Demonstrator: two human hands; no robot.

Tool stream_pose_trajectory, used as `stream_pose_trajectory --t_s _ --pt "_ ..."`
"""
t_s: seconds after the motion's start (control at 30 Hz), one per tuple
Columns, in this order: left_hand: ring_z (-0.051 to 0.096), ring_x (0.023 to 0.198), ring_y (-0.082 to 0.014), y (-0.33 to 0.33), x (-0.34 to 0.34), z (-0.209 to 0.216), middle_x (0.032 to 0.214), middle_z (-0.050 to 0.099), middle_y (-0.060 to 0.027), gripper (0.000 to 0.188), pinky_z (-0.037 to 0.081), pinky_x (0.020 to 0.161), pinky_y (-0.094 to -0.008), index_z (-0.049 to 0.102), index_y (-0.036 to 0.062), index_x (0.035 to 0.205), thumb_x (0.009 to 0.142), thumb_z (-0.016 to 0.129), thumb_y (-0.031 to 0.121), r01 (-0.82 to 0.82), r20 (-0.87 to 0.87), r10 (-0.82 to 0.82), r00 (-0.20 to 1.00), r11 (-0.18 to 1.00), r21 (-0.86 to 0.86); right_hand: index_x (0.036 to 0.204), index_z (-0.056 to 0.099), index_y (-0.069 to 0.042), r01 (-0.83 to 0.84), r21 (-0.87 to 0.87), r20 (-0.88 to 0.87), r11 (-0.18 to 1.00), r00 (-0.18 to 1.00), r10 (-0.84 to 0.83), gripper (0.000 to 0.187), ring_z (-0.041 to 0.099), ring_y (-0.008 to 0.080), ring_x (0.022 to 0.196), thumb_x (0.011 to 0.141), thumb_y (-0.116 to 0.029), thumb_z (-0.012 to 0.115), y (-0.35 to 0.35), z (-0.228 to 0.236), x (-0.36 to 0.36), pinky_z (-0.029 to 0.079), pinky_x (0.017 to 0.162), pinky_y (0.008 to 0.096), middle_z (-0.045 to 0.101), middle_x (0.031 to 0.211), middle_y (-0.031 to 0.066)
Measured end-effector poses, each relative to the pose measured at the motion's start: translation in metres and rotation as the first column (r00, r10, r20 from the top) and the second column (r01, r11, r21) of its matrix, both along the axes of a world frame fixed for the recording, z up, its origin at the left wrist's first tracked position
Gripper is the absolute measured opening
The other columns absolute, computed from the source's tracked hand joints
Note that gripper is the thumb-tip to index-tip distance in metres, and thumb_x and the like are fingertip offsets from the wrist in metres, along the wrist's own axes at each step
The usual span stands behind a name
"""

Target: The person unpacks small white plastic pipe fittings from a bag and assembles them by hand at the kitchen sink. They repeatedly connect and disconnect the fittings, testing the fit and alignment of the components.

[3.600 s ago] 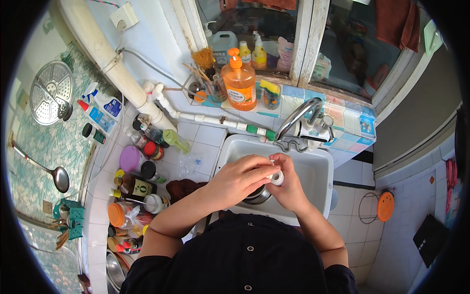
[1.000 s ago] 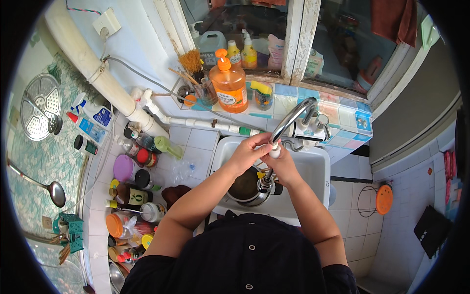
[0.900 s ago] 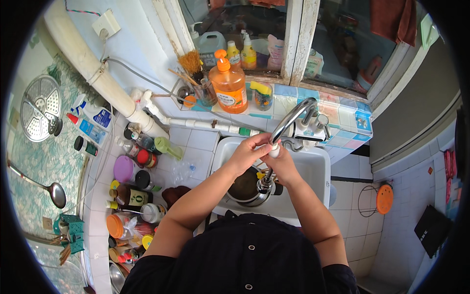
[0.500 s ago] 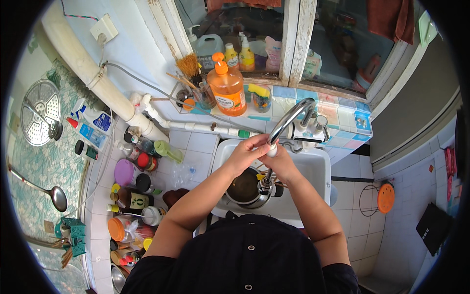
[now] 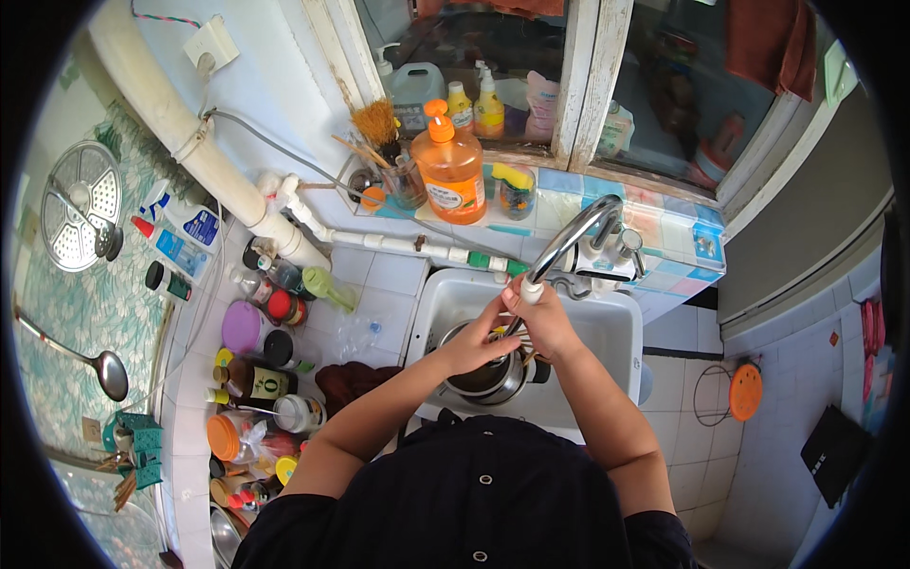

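Over the sink arches a chrome faucet spout ending in a white collar. My right hand is closed around this end, just under the collar. My left hand sits lower, thumb and fingers around a chrome extension tube hanging below; its fingertips are partly hidden. Beneath my hands, a metal pot stands in the sink, partly covered by my left hand. Some yellow and brown items show between hand and pot, too hidden to name.
Behind the sink, the tiled ledge holds an orange pump bottle, a cup with a yellow sponge and a brush. Jars and bottles crowd the left counter, including a purple-lidded jar. A white pipe runs along the wall.
My left hand has left the white collar and moved down and left to the extension tube. My right hand stays at the collar. The view has shifted slightly.
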State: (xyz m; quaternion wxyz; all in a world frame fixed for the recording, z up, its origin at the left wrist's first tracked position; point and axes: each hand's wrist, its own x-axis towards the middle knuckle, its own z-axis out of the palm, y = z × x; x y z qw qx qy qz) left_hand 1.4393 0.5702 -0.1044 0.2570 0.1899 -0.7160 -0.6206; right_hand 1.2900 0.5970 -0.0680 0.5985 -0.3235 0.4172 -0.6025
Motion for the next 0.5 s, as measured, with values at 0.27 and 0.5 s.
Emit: stream_pose_trajectory --t_s 0.27,0.5 --pt "0.059 0.090 -0.0352 0.004 -0.014 -0.002 0.098 0.060 -0.0203 0.032 0.046 0.077 -0.0372 0.043 0.0025 0.121 0.091 0.050 0.010 -0.316 0.148 0.367 0.919 0.906 -0.282 0.088 0.051 -0.007 0.002 -0.037 -0.226 0.999 0.974 -0.011 0.019 0.047 0.0071 0.073 0.082 -0.014 0.068 0.000 0.010 0.008 0.041 0.064 0.0240 0.051 0.079 -0.0026" --pt "0.059 0.088 -0.0368 -0.014 -0.010 -0.002 0.095 0.061 -0.0196 0.027 0.046 0.075 -0.0380 0.049 0.0020 0.116 0.091 0.051 0.012 -0.341 0.109 0.375 0.921 0.908 -0.245 0.117 0.049 -0.007 -0.026 -0.148 0.014 0.989 0.999 0.029 0.043 0.053 0.0134 0.096 0.078 -0.003 0.066 -0.006 0.011 -0.004 0.041 0.085 0.0281 0.057 0.102 0.0026"
